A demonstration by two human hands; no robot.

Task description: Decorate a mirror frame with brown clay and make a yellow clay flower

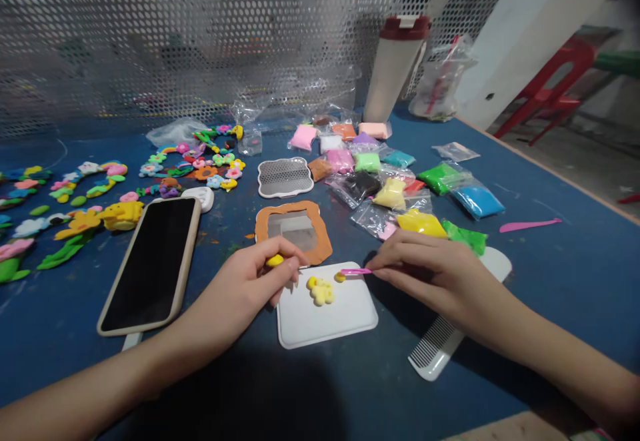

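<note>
In the head view a white board with rounded corners (325, 331) lies before me. A pale yellow clay figure (323, 292) with rounded lobes rests on it. My left hand (267, 274) is at the board's upper left corner, its fingers closed around a lump of yellow clay (275, 261). My right hand (433, 267) pinches a pink modelling tool (356, 271) over the board's right edge. The tool's tip touches a small dark-yellow clay piece (340, 277). Just behind the board lies a mirror framed in orange-brown clay (320, 227).
A phone (150, 264) lies left, near colourful clay-decorated pieces (205, 173). Bagged clay (367, 184), a second mirror (285, 177) and a tumbler (395, 67) stand behind. A white comb (435, 347) lies under my right arm; another pink tool (530, 225) lies right.
</note>
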